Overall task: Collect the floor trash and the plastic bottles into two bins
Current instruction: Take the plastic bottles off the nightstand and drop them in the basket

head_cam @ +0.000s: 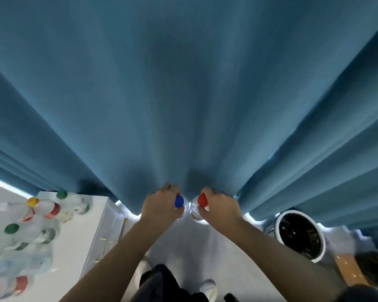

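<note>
My left hand (162, 205) grips a clear plastic bottle with a blue cap (179, 201), held upright at arm's length. My right hand (218, 207) grips a second clear bottle with a red cap (202, 199). The two bottles are side by side, almost touching, just in front of a blue curtain. Most of each bottle body is hidden by my fingers. A white round bin with a black bag liner (299, 234) stands on the floor to the right, below my right forearm.
A white cabinet top (79, 234) at the left holds several more plastic bottles (42, 214) with green, yellow, red and white caps. The blue curtain (183, 94) fills the upper view. A brown box (345, 269) lies at the lower right. My feet (207, 288) stand on pale floor.
</note>
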